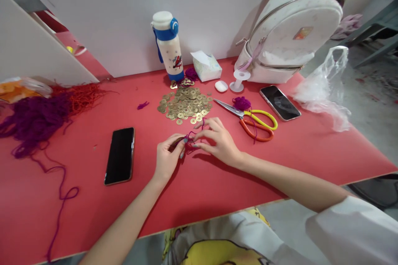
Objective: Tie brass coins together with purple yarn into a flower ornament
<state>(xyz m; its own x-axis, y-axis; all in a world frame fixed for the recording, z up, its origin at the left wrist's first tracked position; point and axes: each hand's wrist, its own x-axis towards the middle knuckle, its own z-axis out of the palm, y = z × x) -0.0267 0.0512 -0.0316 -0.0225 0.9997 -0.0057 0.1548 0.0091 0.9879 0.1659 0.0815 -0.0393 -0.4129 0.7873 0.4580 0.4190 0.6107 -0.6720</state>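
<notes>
My left hand (168, 155) is closed, thumb pressed against its fingers, with purple yarn (190, 136) pinched at the tips. Something brownish, perhaps coins, shows partly inside that grip; most of it is hidden. My right hand (216, 140) is just to the right, fingers curved, with a strand of the same yarn running up over its fingertips. Just beyond both hands lies a spread pile of brass-coloured coins with holes (186, 103). Orange-and-yellow handled scissors (256, 124) lie open to the right, beside a small purple yarn bundle (241, 103).
A dark phone (120, 156) and a purple yarn heap (37, 118) lie left on the red table (199, 198). Toward the wall stand a bottle (169, 49), tissue pack (207, 67), white spool (239, 80) and backpack (292, 33). Another phone (280, 102) and a plastic bag (326, 91) are right.
</notes>
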